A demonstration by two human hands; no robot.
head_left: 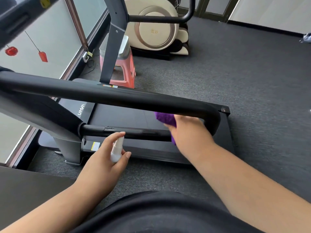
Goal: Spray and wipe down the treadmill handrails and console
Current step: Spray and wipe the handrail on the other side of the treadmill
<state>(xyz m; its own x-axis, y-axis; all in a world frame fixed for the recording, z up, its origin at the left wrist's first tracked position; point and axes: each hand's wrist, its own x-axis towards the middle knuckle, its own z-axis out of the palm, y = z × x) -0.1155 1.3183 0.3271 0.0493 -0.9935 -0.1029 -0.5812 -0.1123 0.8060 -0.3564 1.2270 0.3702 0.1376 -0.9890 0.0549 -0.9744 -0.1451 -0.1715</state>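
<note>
- Your right hand grips the purple cloth against the lower handrail bar, at its far-right end.
- Your left hand holds the spray bottle, just beside the bar's midsection.
- The bar's long axis runs left-right; wiping likely proceeds leftward toward the bottle.

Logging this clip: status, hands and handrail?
Left hand grips small white spray bottle. Right hand presses purple cloth on black lower handrail. Nothing in the way.
</note>
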